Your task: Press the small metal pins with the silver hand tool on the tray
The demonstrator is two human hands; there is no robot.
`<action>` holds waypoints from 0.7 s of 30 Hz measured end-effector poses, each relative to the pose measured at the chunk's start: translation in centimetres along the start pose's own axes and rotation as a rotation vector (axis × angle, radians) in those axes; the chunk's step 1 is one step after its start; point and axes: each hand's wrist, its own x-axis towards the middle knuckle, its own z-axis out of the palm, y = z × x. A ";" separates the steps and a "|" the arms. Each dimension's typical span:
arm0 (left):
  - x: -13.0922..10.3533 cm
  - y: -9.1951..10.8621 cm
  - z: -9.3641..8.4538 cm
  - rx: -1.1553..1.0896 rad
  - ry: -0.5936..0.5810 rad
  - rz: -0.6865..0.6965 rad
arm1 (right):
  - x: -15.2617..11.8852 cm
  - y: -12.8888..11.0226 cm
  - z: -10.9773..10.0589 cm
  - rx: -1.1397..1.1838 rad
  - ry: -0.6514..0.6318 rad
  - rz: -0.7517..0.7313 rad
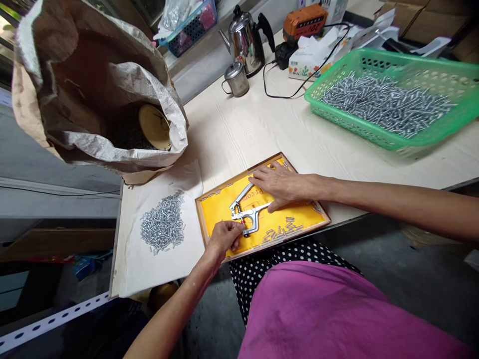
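Note:
Silver snap-fastener pliers (253, 218) with a C-shaped jaw and a red part lie over a wooden tray (200, 214) lined in yellow. My right hand (275, 184) is around the pliers' two handles, which stand apart. At the jaw, my left hand (226, 237) is closed in a pinch beside the red part; whatever sits between its fingertips is too small to make out. Several small metal pins (290, 227) lie loose in the tray's near right part, and more rest along its edges.
On a white cloth (134, 274) to the left lies a heap of small metal pieces (162, 224). Behind it stands an open paper sack (149, 164) holding a yellow bowl (154, 127). A green basket (396, 142) of metal pieces, a kettle (245, 42) and a metal cup (237, 80) stand farther back.

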 end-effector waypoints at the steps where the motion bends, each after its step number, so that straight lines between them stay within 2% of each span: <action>1: 0.0 0.0 0.0 -0.002 -0.002 0.000 | 0.0 -0.1 -0.1 0.000 0.000 0.000; 4: -0.2 -0.2 -0.1 0.047 -0.001 -0.014 | -0.2 -0.4 -0.5 0.000 -0.016 -0.007; 6: -0.5 -0.3 0.0 0.189 0.084 0.031 | -0.5 -0.7 -0.7 0.001 -0.029 -0.002; 9: -1.1 -0.1 0.6 0.483 0.353 0.292 | -0.7 -1.1 -0.9 0.006 -0.038 0.021; 11: -1.0 0.4 1.4 0.642 0.454 0.510 | -0.9 -1.4 -0.8 0.008 -0.036 0.042; 15: 1.2 1.9 2.7 0.867 0.381 0.812 | -1.3 -1.6 -0.7 0.005 -0.036 0.078; 17: 2.6 2.5 2.8 0.926 0.316 0.866 | -1.5 -1.7 -0.7 0.001 -0.032 0.079; 21: 4.0 3.2 2.2 0.988 0.254 0.871 | -1.9 -2.3 -1.0 -0.022 -0.018 0.099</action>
